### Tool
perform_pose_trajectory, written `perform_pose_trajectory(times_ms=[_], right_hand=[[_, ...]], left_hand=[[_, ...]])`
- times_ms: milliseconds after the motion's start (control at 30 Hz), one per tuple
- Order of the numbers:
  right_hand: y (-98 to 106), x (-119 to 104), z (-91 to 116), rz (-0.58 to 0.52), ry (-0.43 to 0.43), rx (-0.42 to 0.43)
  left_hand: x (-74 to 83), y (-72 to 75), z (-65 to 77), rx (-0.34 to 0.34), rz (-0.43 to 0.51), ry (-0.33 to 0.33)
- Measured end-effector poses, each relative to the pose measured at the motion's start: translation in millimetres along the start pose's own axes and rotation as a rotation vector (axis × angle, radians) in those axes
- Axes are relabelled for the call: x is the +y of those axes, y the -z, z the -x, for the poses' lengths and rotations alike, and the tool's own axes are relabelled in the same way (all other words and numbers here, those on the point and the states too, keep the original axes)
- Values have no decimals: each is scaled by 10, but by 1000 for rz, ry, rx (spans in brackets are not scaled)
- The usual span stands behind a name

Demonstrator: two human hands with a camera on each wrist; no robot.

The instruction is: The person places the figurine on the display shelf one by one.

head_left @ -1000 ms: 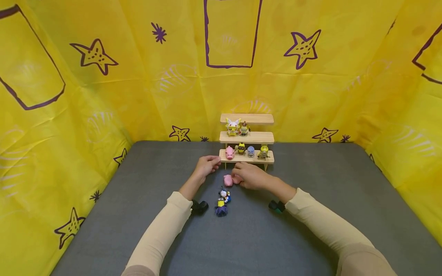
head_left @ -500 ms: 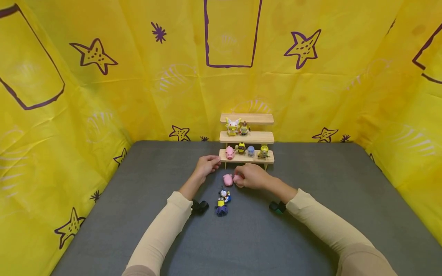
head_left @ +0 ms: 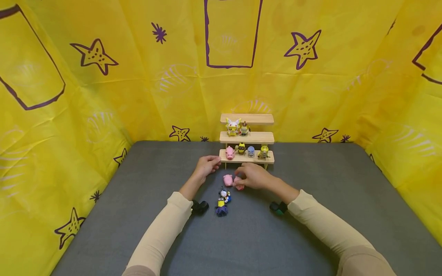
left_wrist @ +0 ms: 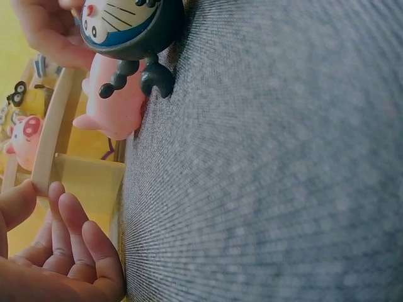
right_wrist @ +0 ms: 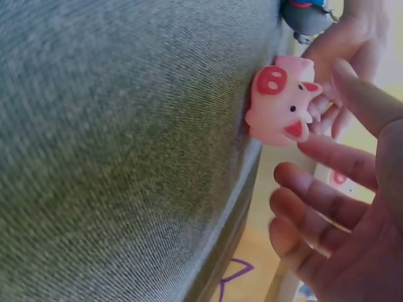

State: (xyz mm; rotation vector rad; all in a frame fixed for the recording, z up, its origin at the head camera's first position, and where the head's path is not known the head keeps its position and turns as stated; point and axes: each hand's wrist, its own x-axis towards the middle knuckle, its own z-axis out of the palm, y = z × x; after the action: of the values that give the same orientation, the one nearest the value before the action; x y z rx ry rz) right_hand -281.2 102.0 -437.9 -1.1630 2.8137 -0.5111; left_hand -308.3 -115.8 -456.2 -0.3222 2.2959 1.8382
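Observation:
With thumb and fingertips my left hand (head_left: 206, 165) pinches the left end of the lowest board of a small wooden display stand (head_left: 246, 161). My right hand (head_left: 254, 175) is spread loosely beside a pink toy pig (right_wrist: 277, 116), which stands on the grey cloth in front of the stand. In the right wrist view its index fingertip is close to the pig's ear; whether they touch I cannot tell. A second pink pig (head_left: 228, 180) sits just left of the first. Nearer lie a blue-and-white cat figure (head_left: 225, 196) and a yellow figure in a dark blue dress (head_left: 221, 207).
The lowest board bears a pig figure (head_left: 230, 153), a blue-capped figure (head_left: 251, 151) and two yellow figures. On the middle board stand a white-hooded figure (head_left: 233, 127) and a crowned figure (head_left: 244, 128). A yellow patterned cloth (head_left: 221, 88) hangs behind.
The right hand has drawn the pig slightly nearer and turned it, and its fingers have loosened around it, so more of the pig shows. The left hand has stayed at the stand.

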Motion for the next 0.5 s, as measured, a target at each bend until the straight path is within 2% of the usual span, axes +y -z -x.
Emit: perform_pose_trajectory(times_ms=[300,500], right_hand=[[15,-2,22,-41,87,-93],[-1,-17,44,-7,83,-76]], left_hand=[[-16,-3,-17,2,3,-9],[-14,-2,-9,1,2,-8]])
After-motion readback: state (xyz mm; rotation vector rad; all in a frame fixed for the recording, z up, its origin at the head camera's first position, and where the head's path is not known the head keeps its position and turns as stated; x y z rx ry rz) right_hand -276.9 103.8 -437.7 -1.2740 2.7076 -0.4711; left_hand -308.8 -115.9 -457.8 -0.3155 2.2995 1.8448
